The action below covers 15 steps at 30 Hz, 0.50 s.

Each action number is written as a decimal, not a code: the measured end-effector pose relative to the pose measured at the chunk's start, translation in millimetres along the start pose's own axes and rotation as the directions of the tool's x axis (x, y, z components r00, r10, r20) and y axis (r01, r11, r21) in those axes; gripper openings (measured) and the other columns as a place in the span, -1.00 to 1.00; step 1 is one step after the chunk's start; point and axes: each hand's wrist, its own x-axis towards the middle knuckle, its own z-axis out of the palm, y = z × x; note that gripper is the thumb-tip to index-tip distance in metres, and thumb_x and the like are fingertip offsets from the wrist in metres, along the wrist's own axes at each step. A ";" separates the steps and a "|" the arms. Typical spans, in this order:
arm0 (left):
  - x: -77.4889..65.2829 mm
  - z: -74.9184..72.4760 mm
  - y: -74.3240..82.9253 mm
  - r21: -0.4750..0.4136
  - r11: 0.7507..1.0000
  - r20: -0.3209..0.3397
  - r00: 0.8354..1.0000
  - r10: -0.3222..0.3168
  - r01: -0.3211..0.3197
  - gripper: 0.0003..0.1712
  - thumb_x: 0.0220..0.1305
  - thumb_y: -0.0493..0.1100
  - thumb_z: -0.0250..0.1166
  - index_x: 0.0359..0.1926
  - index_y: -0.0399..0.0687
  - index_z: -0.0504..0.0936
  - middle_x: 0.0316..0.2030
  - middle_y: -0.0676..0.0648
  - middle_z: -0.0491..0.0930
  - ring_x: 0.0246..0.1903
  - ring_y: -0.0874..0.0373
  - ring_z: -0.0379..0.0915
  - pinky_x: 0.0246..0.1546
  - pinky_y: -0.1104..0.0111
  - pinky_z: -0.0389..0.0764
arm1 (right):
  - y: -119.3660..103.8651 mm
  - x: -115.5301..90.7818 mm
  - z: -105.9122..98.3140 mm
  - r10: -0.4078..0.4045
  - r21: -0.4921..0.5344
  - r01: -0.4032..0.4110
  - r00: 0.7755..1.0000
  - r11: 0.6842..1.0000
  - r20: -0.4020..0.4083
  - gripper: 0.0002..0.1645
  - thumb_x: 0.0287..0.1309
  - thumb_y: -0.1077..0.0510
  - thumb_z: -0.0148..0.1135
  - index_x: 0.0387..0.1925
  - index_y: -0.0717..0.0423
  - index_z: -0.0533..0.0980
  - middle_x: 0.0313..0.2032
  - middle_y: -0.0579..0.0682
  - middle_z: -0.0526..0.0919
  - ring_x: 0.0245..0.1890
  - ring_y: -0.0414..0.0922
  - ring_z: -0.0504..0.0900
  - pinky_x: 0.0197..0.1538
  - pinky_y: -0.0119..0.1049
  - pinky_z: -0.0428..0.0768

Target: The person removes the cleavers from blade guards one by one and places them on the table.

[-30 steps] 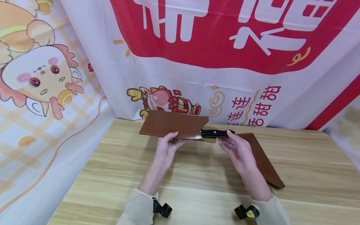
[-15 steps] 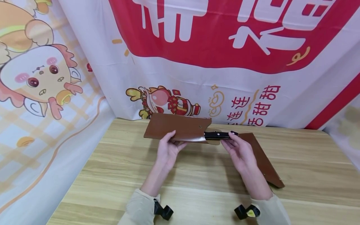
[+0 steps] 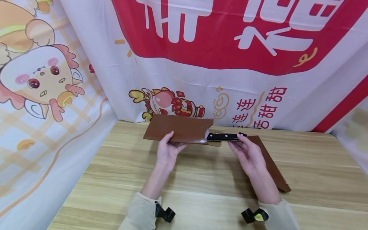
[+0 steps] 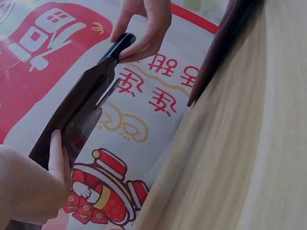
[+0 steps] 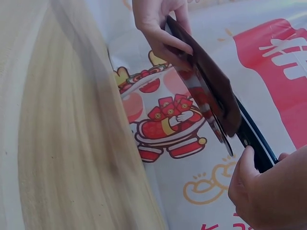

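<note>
A knife with a black riveted handle sits in a brown sheath, held up over the table in the head view. The blade is hidden inside, apart from a thin sliver by the handle. My left hand grips the sheath's lower edge, thumb on its front face. At the far end of the handle, my right hand pinches it between thumb and fingers. From the left wrist, the sheath appears nearly edge-on, with its flap standing apart from the main panel.
Another brown sheath-like piece lies slanted on the wooden table, partly behind my right forearm. A printed cloth hangs along the table's back edge, and a second patterned cloth runs down the left side.
My right hand has shifted right with the handle, while my left hand has gone slightly left with the sheath. More of the handle shows outside the sheath than before.
</note>
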 end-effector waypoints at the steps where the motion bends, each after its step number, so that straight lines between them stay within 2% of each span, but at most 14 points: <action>1: 0.2 -0.3 1.6 -0.001 1.000 -0.003 1.000 0.005 -0.005 -0.42 0.60 -0.19 -0.04 0.47 -0.28 0.01 0.33 -0.31 0.25 0.41 -0.25 0.23 0.37 -0.16 0.29 | -1.3 -0.3 0.0 0.001 -0.001 -0.001 1.000 1.000 -0.002 -0.45 0.48 0.30 0.13 0.40 0.17 0.25 -0.09 0.08 0.73 0.13 -0.14 0.63 0.37 -0.20 0.43; 5: 1.3 -1.3 7.7 -0.004 1.000 -0.014 1.000 0.019 -0.019 -0.48 0.60 -0.19 -0.04 0.42 -0.26 0.06 0.27 -0.27 0.29 0.36 -0.23 0.30 0.35 -0.15 0.33 | -5.5 -1.4 -0.7 0.000 -0.003 0.000 1.000 1.000 -0.005 -0.37 0.48 0.28 0.15 0.46 0.09 0.20 0.00 0.04 0.70 0.23 -0.16 0.55 0.37 -0.21 0.43; 9: 2.7 -2.9 12.2 -0.009 1.000 -0.019 0.999 0.028 -0.028 -0.56 0.60 -0.19 -0.05 0.35 -0.25 0.12 0.21 -0.24 0.32 0.24 -0.13 0.40 0.34 -0.16 0.33 | -9.3 -1.9 -1.5 0.011 0.042 -0.010 1.000 0.999 -0.015 -0.31 0.45 0.30 0.19 0.48 0.01 0.19 0.09 0.02 0.65 0.33 -0.16 0.46 0.38 -0.21 0.42; 13: 3.9 -5.5 15.8 -0.008 0.999 -0.023 0.999 0.037 -0.037 -0.65 0.59 -0.20 -0.05 0.26 -0.23 0.19 0.16 -0.21 0.36 0.08 -0.02 0.53 0.35 -0.16 0.32 | -13.2 -1.3 -2.8 0.026 0.094 -0.024 0.999 0.995 -0.021 -0.23 0.42 0.34 0.21 0.52 -0.07 0.16 0.35 -0.01 0.47 0.40 -0.17 0.38 0.39 -0.20 0.40; 15: 4.4 -6.7 17.6 -0.005 0.999 -0.028 0.999 0.042 -0.042 -0.69 0.59 -0.20 -0.06 0.23 -0.22 0.23 0.12 -0.19 0.39 0.02 0.02 0.57 0.35 -0.15 0.33 | -15.3 -0.8 -3.7 0.027 0.103 -0.025 1.000 0.994 -0.013 -0.22 0.42 0.36 0.20 0.52 -0.07 0.14 0.42 -0.01 0.38 0.41 -0.17 0.37 0.41 -0.20 0.38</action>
